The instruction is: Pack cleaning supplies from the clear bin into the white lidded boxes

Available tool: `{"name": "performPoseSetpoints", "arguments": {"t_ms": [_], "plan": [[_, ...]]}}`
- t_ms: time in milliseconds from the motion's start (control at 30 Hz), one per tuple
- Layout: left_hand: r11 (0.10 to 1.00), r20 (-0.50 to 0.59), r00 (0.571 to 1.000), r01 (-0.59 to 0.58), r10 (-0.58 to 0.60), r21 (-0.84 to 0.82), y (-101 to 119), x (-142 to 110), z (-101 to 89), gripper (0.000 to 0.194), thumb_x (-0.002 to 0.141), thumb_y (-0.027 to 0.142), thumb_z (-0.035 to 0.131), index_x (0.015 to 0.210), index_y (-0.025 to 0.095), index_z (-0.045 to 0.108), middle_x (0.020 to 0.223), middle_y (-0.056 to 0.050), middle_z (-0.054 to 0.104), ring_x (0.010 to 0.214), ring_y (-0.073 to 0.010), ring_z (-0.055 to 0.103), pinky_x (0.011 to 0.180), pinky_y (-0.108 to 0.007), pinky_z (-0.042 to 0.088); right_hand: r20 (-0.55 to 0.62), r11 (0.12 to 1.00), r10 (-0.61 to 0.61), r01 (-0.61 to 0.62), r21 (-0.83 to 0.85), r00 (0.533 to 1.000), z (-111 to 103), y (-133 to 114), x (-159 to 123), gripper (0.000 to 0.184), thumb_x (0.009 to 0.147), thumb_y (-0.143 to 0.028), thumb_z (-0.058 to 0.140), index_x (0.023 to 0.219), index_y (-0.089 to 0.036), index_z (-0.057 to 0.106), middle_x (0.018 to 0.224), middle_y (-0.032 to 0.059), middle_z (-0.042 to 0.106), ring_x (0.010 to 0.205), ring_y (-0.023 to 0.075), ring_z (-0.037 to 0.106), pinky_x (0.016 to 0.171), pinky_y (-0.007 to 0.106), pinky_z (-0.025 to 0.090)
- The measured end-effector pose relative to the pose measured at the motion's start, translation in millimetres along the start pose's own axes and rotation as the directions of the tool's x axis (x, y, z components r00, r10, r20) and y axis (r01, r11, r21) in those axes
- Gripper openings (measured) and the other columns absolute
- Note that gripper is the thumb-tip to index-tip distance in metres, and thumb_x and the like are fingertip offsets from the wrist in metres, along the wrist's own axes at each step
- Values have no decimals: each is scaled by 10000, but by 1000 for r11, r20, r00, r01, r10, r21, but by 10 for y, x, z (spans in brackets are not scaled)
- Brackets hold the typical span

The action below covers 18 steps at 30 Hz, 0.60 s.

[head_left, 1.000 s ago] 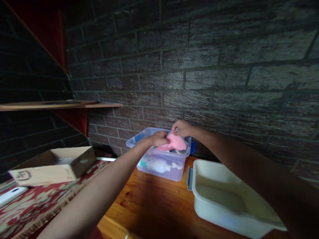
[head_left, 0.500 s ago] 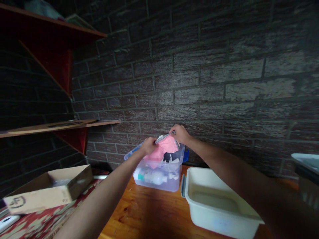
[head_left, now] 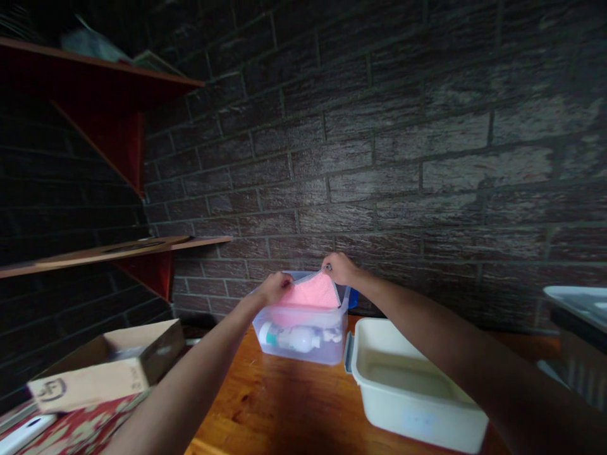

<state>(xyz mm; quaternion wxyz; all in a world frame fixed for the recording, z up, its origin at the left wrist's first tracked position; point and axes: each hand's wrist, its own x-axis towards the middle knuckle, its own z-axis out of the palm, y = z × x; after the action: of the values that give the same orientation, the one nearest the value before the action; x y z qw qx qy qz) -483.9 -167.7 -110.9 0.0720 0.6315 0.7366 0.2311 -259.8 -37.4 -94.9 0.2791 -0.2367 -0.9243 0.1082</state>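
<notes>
A pink cloth [head_left: 309,295] is stretched flat between my two hands over a clear plastic storage box [head_left: 303,341] at the back of the wooden table. My left hand [head_left: 275,287] pinches its left corner and my right hand [head_left: 339,268] pinches its right corner, which has a grey edge. Inside the box lies a white bottle with a teal cap [head_left: 289,337] among other small items.
A white plastic basin [head_left: 417,398] stands right of the box. A cardboard box [head_left: 102,366] sits at the left on a red patterned cloth [head_left: 71,426]. Wooden shelves [head_left: 109,249] jut from the left wall. A dark brick wall rises behind.
The pink cloth was bunched in the box a second ago; now both hands have lifted and spread it flat above the box. The camera has tilted up.
</notes>
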Motion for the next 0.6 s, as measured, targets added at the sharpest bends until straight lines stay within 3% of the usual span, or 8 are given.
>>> {"name": "performPoseSetpoints", "arguments": {"t_ms": [133,300,400,467,600], "plan": [[981,-15,1000,4,-7,-192,57,-38,-85,346,970,368,631,1244,156,625,1240,-92,647,1055,-247,660,885,-443,578,-100,998,17,-10,65,995,-47,-2,3,307,987,-349,629,1241,-176,633,1256,97,645,1064,232,659,902,437,571],[853,-7,1000,-29,30,-522,218,-162,-238,306,909,429,675,964,129,695,915,-67,717,809,-193,686,736,-319,562,-300,978,54,11,210,952,-331,34,-90,267,988,-356,626,1177,-171,662,1216,87,667,1045,223,663,907,433,567],[736,-24,1000,-31,20,-676,359,-190,-284,269,816,384,726,933,143,698,902,-88,736,791,-201,694,706,-294,552,-454,947,129,27,320,882,-553,60,-249,235,983,-338,620,1137,-171,680,1182,84,688,1037,217,664,919,427,553],[665,-57,998,-37,-8,-746,474,-174,-281,239,791,348,700,920,148,683,883,-99,736,766,-200,690,682,-294,553,-533,914,203,35,404,821,-700,69,-420,252,994,-310,538,1142,-165,683,1102,82,722,936,205,688,848,377,564],[561,-151,988,-104,-37,-821,823,-126,-203,189,783,340,580,832,163,624,794,-95,707,708,-199,667,646,-297,551,-604,840,304,91,534,737,-941,111,-971,328,932,-245,374,1022,-150,676,983,97,748,810,189,706,733,307,564]]}}
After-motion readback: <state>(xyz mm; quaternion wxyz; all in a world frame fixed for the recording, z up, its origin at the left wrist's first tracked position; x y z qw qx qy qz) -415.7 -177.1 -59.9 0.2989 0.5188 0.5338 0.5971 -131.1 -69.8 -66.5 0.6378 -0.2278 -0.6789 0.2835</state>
